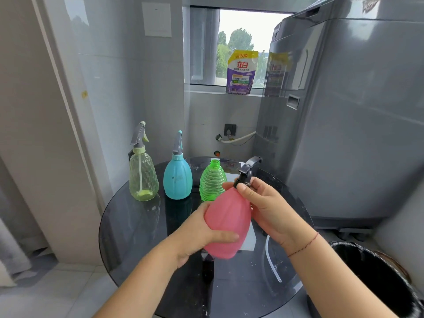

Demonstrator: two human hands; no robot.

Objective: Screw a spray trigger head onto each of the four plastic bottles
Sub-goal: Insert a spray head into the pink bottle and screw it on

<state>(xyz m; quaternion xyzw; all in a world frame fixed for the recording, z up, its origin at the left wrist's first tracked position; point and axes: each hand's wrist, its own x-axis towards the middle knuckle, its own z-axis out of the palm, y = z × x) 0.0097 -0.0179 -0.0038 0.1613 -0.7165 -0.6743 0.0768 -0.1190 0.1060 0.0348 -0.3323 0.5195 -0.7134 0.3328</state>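
Observation:
My left hand [197, 235] grips the body of a pink bottle [226, 222], held tilted above the round glass table [128, 230]. My right hand [263, 205] pinches the collar of a dark grey spray trigger head [249, 168] seated at the pink bottle's neck. Behind stand three bottles in a row. A pale yellow-green bottle [143, 177] carries a grey trigger head [138, 136]. A blue bottle [177, 179] carries another trigger head [177, 142]. The bright green ribbed bottle [212, 181] has an open neck with no head on it.
A loose clear dip tube [271, 260] lies on the table's right side. A grey washing machine [348, 122] stands close on the right, a black bin [376, 278] at lower right. A detergent pouch [242, 72] sits on the window sill. Tiled wall on the left.

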